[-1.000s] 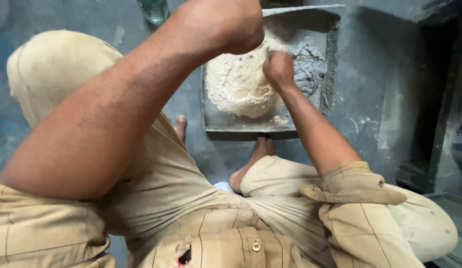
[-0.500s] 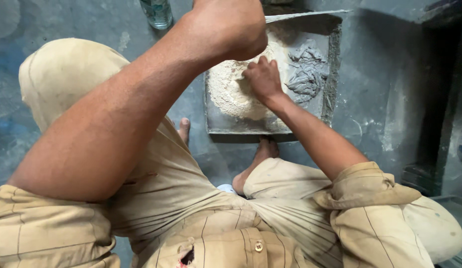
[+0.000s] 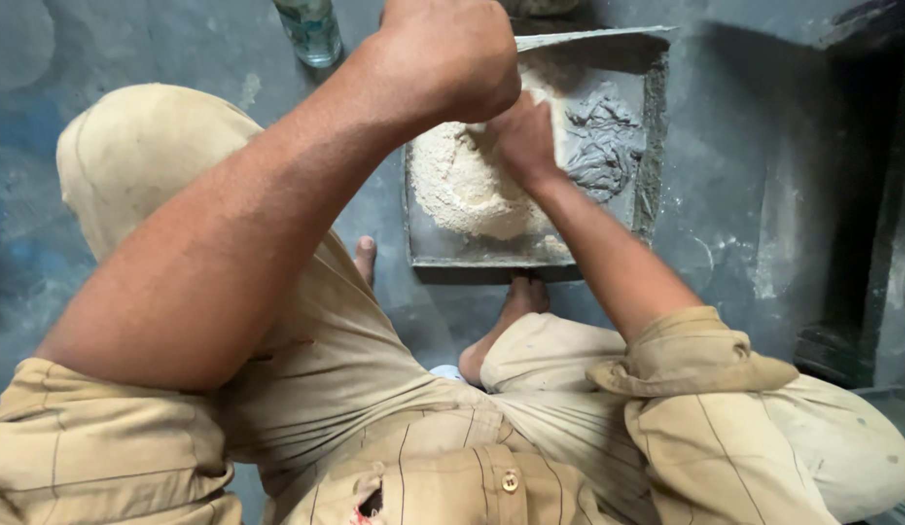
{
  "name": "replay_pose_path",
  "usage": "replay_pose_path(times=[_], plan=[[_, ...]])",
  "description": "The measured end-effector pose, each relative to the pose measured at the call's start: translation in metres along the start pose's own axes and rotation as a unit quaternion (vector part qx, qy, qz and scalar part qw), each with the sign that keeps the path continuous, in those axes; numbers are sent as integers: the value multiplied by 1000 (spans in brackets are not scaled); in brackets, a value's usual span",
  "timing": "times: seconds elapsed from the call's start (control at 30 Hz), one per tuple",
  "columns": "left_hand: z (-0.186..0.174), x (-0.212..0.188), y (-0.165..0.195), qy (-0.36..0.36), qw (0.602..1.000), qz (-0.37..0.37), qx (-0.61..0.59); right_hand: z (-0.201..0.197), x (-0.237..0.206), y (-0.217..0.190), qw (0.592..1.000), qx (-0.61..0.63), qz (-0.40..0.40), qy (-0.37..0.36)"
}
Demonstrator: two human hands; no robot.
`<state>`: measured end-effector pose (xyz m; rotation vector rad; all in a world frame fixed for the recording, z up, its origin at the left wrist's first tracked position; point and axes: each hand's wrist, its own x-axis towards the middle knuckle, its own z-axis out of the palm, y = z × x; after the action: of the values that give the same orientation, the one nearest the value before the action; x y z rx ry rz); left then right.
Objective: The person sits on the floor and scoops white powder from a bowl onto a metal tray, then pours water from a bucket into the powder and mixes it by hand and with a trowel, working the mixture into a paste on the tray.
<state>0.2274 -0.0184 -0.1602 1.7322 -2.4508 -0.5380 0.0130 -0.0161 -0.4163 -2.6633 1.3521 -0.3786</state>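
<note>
Head view, right hand (image 3: 523,136) on powder heap (image 3: 462,185), in metal tray (image 3: 650,146)

Grey tray (image 3: 428,251); pale beige powder (image 3: 462,185); dark grey paste (image 3: 603,146); tan trousers (image 3: 151,156).

Head camera looks steeply down, close over the tray (image 3: 428,255).

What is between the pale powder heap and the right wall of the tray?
In the head view, a lump of wet grey paste lies between the pale powder heap and the grey metal tray's right wall.
</note>
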Motion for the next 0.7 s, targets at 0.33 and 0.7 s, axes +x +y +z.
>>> replay_pose_path(times=[0.33,0.7], plan=[[12,4,-3,-17,1000,15,-8,-44,0,48,964,149,214,-60],[12,0,0,-15,999,3,-28,-5,-6,56,950,102,274,-111]])
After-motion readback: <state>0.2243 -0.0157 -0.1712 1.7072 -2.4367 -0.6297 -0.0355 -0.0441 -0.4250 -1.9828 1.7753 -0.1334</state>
